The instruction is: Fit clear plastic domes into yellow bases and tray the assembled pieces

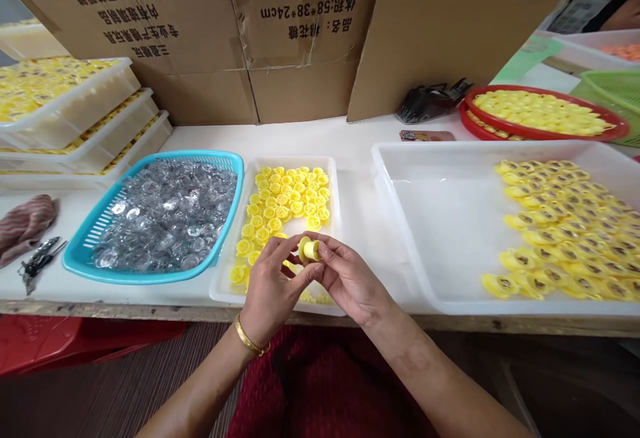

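Both my hands meet over the near end of a small white tray (335, 178) of yellow round pieces (290, 198). My left hand (273, 288), with a gold bangle at the wrist, and my right hand (350, 278) pinch one small yellow round piece (309, 249) between their fingertips. To the left, a blue basket (80, 261) is full of clear shiny pieces (165, 215). To the right, a large white tray (445, 225) holds rows of finished yellow pieces (565, 225) with dark centres.
Stacked white trays (75, 115) of yellow pieces stand far left. Cardboard boxes (300, 38) line the back. A red tray (545, 115) of yellow pieces, a black item (430, 101) and a phone (427, 135) lie behind. Cloth (25, 225) and small pliers (40, 261) lie at the left.
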